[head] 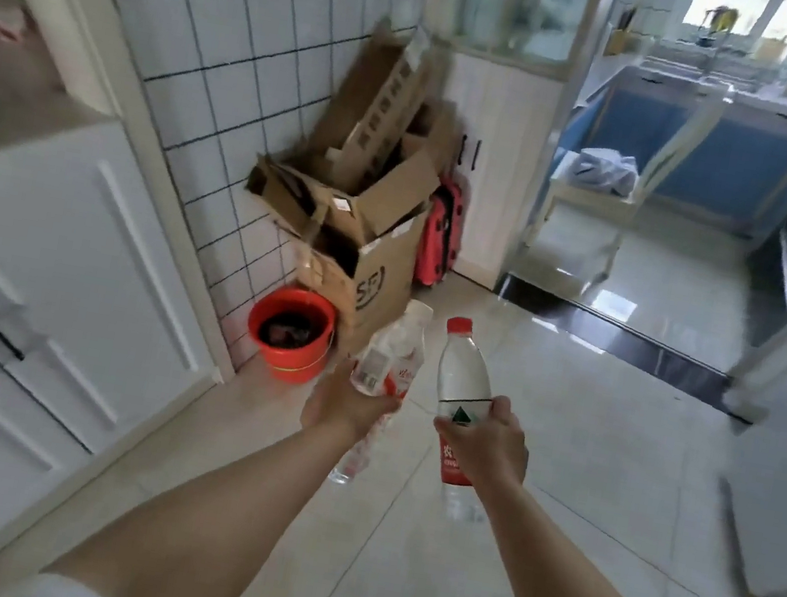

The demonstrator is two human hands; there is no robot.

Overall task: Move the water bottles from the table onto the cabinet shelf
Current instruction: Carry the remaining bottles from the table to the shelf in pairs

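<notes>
While pale floor tiles (pixel 533 478) fill lower frame, left hand (pixel 342 407) grips white-capped bottle (pixel 389 355), right hand (pixel 486 449) clamps red-capped bottle (pixel 461 377); white cabinet (pixel 48 266) at left.

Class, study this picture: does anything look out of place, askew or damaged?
Yes. By the tiled wall, the cardboard boxes are heaped untidily, flaps open and bent. Beside them, a red bucket holds something dark. Both bottles look capped, and nothing has spilled.

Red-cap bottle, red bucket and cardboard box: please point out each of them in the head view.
Red-cap bottle (pixel 461 372): head view, on its clear upper body, above the right hand.
Red bucket (pixel 290 359): head view, on its front outer wall.
Cardboard box (pixel 388 271): head view, on its printed side panel.
</notes>
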